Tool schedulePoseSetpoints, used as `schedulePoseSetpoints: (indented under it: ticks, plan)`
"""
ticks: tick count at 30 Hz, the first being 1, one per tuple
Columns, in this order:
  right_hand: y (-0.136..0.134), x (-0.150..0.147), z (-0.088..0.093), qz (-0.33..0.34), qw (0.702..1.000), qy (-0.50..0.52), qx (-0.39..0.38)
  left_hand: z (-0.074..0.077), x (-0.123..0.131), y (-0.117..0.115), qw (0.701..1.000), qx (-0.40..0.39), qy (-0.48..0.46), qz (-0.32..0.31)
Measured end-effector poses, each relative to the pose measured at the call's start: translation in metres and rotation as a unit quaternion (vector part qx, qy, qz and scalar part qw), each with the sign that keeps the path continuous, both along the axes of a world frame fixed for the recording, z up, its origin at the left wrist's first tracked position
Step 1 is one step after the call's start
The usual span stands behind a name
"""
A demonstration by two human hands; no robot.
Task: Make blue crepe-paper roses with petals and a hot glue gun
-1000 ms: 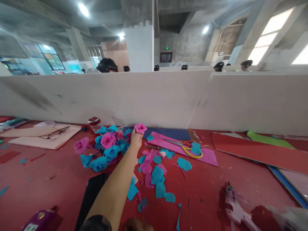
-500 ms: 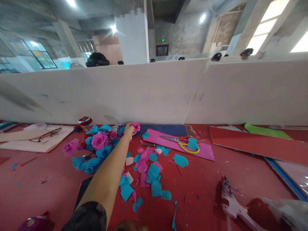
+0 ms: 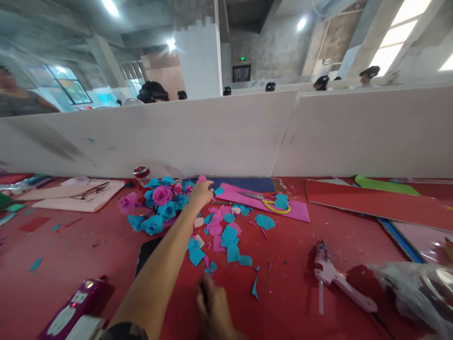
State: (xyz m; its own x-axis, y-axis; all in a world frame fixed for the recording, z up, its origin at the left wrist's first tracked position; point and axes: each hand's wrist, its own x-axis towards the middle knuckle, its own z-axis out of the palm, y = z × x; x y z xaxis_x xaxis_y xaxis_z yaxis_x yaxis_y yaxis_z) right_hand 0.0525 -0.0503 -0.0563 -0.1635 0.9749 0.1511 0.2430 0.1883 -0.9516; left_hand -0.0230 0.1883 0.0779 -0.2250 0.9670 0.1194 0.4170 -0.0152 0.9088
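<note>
My left hand (image 3: 202,194) reaches across the red table, its fingers pointing right and slightly apart. Just behind it shows part of a pink paper flower (image 3: 201,179), mostly hidden. Left of the hand lies a bunch of blue and pink paper flowers (image 3: 162,195). My right hand (image 3: 215,302) is low at the centre, blurred, fingers drawn together; whatever they hold is hidden. A small teal petal (image 3: 211,268) lies at its fingertips. Cut teal petals (image 3: 230,237) and pink petals (image 3: 215,227) are scattered between and right of the hands.
Yellow-handled scissors (image 3: 278,207) rest on a pink sheet (image 3: 299,210). A pink glue gun (image 3: 341,288) lies at the right, near a plastic bag (image 3: 396,288). At the lower left is a purple device (image 3: 72,309). A white partition (image 3: 198,137) stands behind the table.
My left hand has come off the pink flower, which sits behind it. My right hand has come up into view from the bottom edge. The view has shifted left.
</note>
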Motion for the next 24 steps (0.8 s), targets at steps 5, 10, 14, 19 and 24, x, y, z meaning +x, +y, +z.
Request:
schedulePoseSetpoints:
  ticks: [5,10,14,19,24]
  plan:
    - [0.003,0.012,0.008,-0.06,0.998,0.03,0.005,-0.014,0.035,-0.119,0.981,-0.003,0.019,-0.195]
    - [0.005,0.026,0.019,-0.076,0.996,0.045,0.021,-0.04,0.037,-0.219,0.995,0.021,-0.008,-0.095]
    - [-0.018,0.036,0.029,-0.034,0.999,0.043,0.006,-0.067,0.017,-0.27,0.994,0.014,0.012,-0.11]
    - [-0.075,0.07,0.037,-0.032,0.993,-0.072,0.089,-0.091,-0.011,-0.313,0.997,-0.032,0.06,-0.022]
    - [-0.131,0.13,0.036,-0.096,0.981,-0.141,0.093,-0.096,-0.017,-0.343,0.996,-0.06,0.059,0.005]
